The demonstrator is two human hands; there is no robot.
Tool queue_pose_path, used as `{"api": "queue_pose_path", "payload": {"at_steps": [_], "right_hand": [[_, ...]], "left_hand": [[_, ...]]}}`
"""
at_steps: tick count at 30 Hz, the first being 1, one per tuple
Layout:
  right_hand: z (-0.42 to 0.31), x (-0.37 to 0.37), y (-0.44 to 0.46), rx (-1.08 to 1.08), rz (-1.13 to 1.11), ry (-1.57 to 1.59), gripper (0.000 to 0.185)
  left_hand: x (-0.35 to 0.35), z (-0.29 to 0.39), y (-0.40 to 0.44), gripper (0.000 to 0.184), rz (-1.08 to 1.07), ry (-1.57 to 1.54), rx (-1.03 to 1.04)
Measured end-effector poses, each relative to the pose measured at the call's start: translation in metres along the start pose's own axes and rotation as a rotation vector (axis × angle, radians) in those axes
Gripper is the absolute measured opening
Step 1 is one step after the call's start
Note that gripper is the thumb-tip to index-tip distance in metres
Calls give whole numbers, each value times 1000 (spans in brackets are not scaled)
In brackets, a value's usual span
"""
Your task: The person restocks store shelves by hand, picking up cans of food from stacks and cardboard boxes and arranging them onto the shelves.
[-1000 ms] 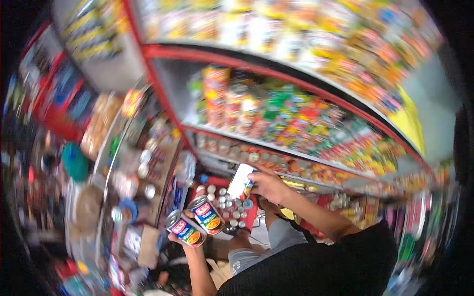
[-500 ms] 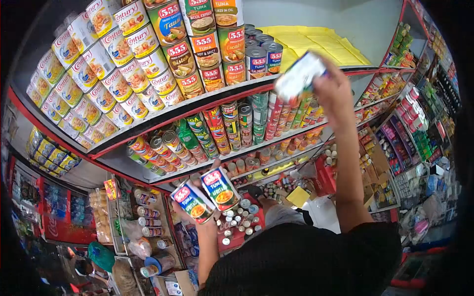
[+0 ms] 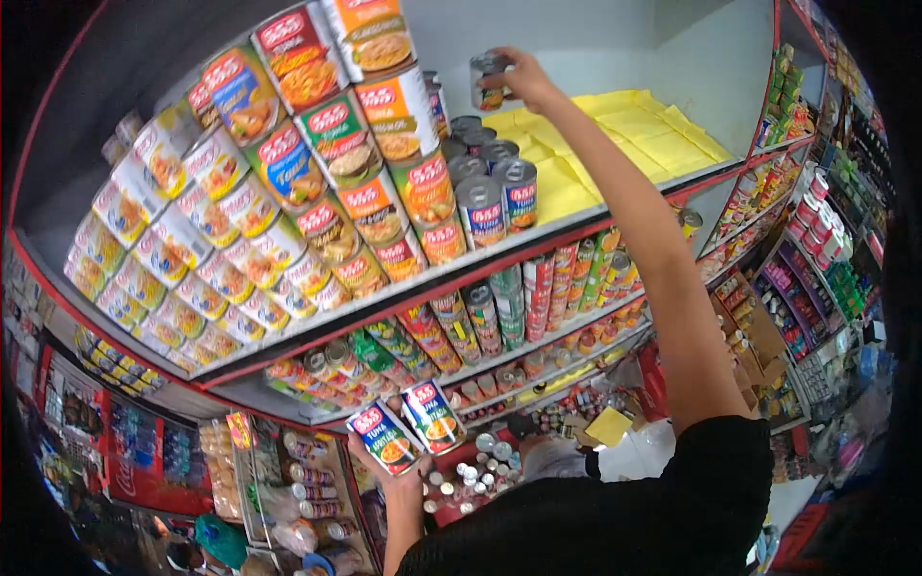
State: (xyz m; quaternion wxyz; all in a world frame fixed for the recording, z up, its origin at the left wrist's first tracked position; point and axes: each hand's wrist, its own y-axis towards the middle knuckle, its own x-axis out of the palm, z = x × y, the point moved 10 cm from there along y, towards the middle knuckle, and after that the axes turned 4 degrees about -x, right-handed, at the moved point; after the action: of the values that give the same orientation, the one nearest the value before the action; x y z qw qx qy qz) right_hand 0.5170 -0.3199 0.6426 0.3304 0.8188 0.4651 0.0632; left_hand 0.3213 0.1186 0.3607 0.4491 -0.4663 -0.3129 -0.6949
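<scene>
My right hand (image 3: 531, 83) reaches over the top shelf, its fingers closed round a tuna can (image 3: 489, 83) held above the shelf surface. Below and nearer me stand short rows of tuna cans (image 3: 481, 213), beside yellow paper (image 3: 600, 144) lining the shelf. Down in front of the lower shelf, my left hand (image 3: 403, 487) grips two tuna cans, an outer one (image 3: 385, 436) and an inner one (image 3: 433, 417), side by side with labels facing me. Part of the left fingers is hidden behind these cans.
Tall stacks of cans (image 3: 329, 137) rise left of the tuna rows. Lower shelves carry tall cans (image 3: 509, 302). A red-edged shelf front (image 3: 384, 312) runs across. Many can tops (image 3: 471, 477) show below on a red surface. Other goods (image 3: 807, 288) line the right.
My right hand has carried its can up and left, from in front of the shelf edge to above the top shelf. The left hand still holds its two cans. The view has shifted.
</scene>
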Motion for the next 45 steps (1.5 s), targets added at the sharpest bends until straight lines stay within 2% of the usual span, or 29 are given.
{"api": "queue_pose_path", "payload": {"at_steps": [1, 2, 4, 5, 8, 10, 11, 13, 14, 17, 21, 25, 26, 27, 29, 30, 33, 34, 36, 37, 38, 40, 42, 44, 45], "right_hand": [[11, 11, 5, 25, -38, 114, 63], [19, 15, 12, 26, -34, 121, 63], [40, 34, 20, 104, -108, 167, 64], [44, 39, 23, 96, -139, 140, 65], [58, 51, 23, 173, -208, 40, 64], [65, 61, 18, 216, -270, 36, 64], [69, 68, 12, 254, -330, 32, 63], [65, 68, 6, 263, -377, 21, 63], [66, 72, 4, 266, -414, 13, 63], [73, 75, 3, 271, -453, -44, 59], [87, 71, 8, 322, -416, 76, 62], [96, 72, 5, 357, -410, 115, 63], [96, 72, 4, 350, -411, 135, 62], [97, 70, 3, 355, -412, 132, 62], [90, 62, -2, 402, -380, 83, 47], [86, 61, -1, 406, -381, 82, 47], [29, 24, 17, -52, -241, -74, 41], [-6, 10, 13, -213, -220, -96, 38], [-77, -23, -29, -241, -56, 31, 43], [-105, -30, -56, -289, -66, 70, 47], [-125, -35, -87, -335, -76, 110, 51], [-145, -32, -158, -355, -88, 79, 29], [-136, -2, -224, -164, -343, 76, 24], [-121, 26, -281, -107, -575, -84, 24], [-97, 37, -304, 58, -621, 28, 26]], "left_hand": [[-8, 0, 1, 70, 75, 12, -19], [-5, -4, 9, 73, 15, -83, -56], [-13, 1, 15, 62, 109, 61, 16], [-15, 1, 19, 62, 115, 68, 16], [-6, -9, 23, 64, 51, 28, -55], [14, -18, 30, 68, -71, 172, -109], [7, -18, 31, 68, -66, 168, -111], [-12, -18, 28, 72, -23, 63, -93], [-29, -12, 31, 73, 84, 77, -25], [-27, -14, 32, 67, 102, 106, -8], [-21, -16, 30, 60, 113, 142, 22], [-20, -20, 30, 66, 18, 122, -29], [-28, -21, 29, 66, 103, 97, 7], [-17, -27, 30, 67, 41, 56, -36], [6, -36, 32, 70, -58, 24, -95], [4, -37, 34, 69, -34, 11, -94], [1, -41, 34, 70, 21, -53, -120], [18, -45, 35, 67, -89, -208, -177], [20, -48, 37, 66, -37, -81, -170], [18, -52, 39, 66, -3, -122, -211], [51, -57, 40, 61, -59, -99, -221], [17, -37, 37, 59, 254, 255, 86], [70, -67, 47, 57, 60, -239, -322], [88, -74, 48, 56, -33, -331, -392], [94, -77, 47, 52, 1, -251, -383]]}}
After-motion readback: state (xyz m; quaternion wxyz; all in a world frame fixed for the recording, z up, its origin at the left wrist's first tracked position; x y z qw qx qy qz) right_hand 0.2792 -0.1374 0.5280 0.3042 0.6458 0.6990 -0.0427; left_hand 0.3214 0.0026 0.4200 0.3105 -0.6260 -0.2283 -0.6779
